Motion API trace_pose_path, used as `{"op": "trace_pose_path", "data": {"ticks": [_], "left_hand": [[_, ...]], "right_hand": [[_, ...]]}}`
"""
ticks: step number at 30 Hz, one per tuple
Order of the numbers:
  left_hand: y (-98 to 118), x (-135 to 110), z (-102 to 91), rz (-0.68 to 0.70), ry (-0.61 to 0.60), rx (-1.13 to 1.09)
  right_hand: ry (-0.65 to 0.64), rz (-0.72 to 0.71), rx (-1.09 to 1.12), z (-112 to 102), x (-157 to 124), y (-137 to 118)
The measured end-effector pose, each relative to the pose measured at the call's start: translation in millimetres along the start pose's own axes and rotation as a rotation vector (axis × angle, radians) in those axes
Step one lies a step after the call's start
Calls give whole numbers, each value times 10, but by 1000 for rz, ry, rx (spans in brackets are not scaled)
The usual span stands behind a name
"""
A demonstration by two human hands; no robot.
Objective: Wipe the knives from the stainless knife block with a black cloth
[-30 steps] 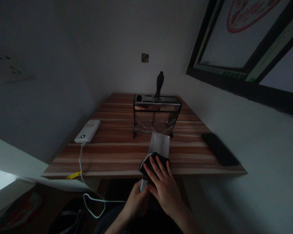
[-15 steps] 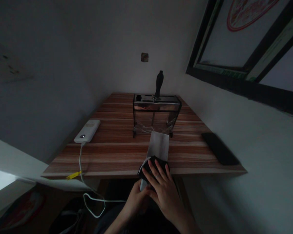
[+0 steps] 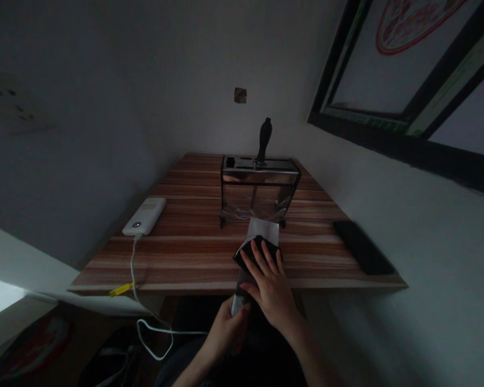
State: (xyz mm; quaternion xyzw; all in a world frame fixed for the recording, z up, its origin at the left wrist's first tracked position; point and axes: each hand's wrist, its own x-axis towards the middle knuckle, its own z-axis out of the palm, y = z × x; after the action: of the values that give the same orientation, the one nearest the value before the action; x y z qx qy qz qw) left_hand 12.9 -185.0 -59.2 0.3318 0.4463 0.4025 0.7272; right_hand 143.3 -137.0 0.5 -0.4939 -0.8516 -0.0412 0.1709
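Observation:
My left hand point(image 3: 227, 327) is closed around the light-coloured handle point(image 3: 237, 305) of a broad-bladed kitchen knife, near the table's front edge. The knife's flat grey blade point(image 3: 265, 229) points away from me, over the tabletop. A black cloth point(image 3: 248, 250) lies across the middle of the blade. On top of it my right hand point(image 3: 272, 287) rests flat with its fingers spread. The cloth hides part of the blade, and what is under my right palm cannot be seen.
Beyond the blade tip stands a clear-sided knife block point(image 3: 256, 196) with a black-handled tool point(image 3: 265, 141) upright in it. A white power bank point(image 3: 145, 216) with a cable lies left on the wooden table point(image 3: 193, 215); a dark phone point(image 3: 363, 247) lies right. Walls flank the table.
My right hand and the black cloth have slid forward along the blade, away from me, baring the part near the handle. The left hand stays on the handle.

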Motion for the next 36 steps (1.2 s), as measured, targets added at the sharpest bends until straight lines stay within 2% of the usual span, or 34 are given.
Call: {"op": "trace_pose_path", "data": {"ticks": [11,22,29,36], "left_hand": [[-70,19,-40,-11,-31,-39],[-12,-16,-25,-32,-52,-53],[-9,-19,-22,-33,-38,-50],[-7,-13,3,-24,-7,-51]], "right_hand": [[49,4,-31,16,300,271],[83,39,-36,41,537,468],[90,33,-38,53,446,399],[43,-9,-20,35,153,225]]}}
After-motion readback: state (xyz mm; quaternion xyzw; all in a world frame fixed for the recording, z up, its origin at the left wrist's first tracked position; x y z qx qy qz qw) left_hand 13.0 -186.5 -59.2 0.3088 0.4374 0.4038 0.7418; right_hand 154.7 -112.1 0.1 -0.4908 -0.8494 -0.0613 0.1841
